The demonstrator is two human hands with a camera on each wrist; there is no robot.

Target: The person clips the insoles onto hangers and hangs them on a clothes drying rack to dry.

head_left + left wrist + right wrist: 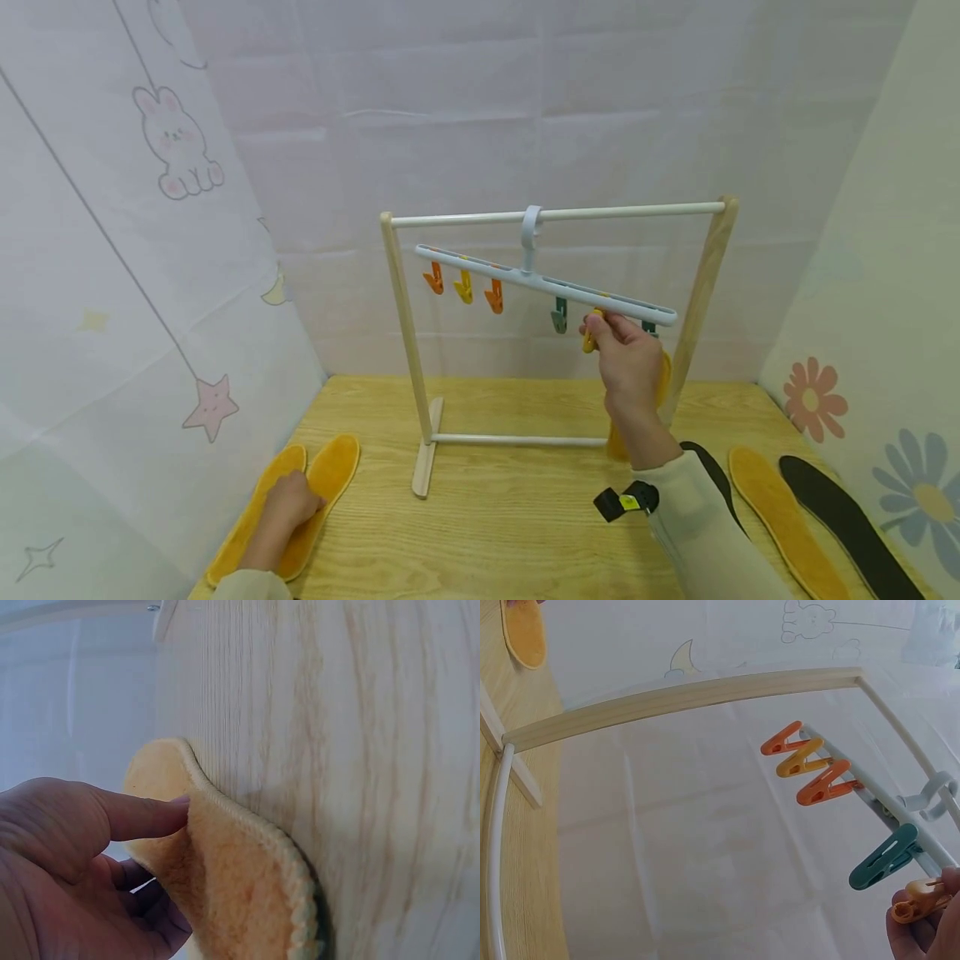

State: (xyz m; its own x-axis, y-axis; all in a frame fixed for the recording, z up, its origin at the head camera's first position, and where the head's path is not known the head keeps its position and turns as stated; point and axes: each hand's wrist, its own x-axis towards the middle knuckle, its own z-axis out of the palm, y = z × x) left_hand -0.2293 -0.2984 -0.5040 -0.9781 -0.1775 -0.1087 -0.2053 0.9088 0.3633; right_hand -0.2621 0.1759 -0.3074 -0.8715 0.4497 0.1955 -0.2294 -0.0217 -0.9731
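Observation:
At the left of the table my left hand point(291, 502) pinches a fuzzy yellow insole point(335, 468), thumb on its plush face point(240, 900) and fingers curled at its edge. A second yellow insole point(251, 521) lies beside it. My right hand point(632, 367) grips a yellow clip point(589, 337) under the pale blue clip hanger point(480, 264), which hangs tilted, right end lower. Orange point(493, 297), yellow and green clips point(885, 857) hang along the bar. Behind my right hand and forearm a yellow insole point(664, 379) hangs, partly hidden.
A wooden stand with a white top rod point(630, 212) and lower rod point(517, 439) holds the hanger. At the right lie black insoles point(847, 517) and a yellow insole point(780, 517). Printed cloth walls point(450, 125) enclose the table point(510, 517).

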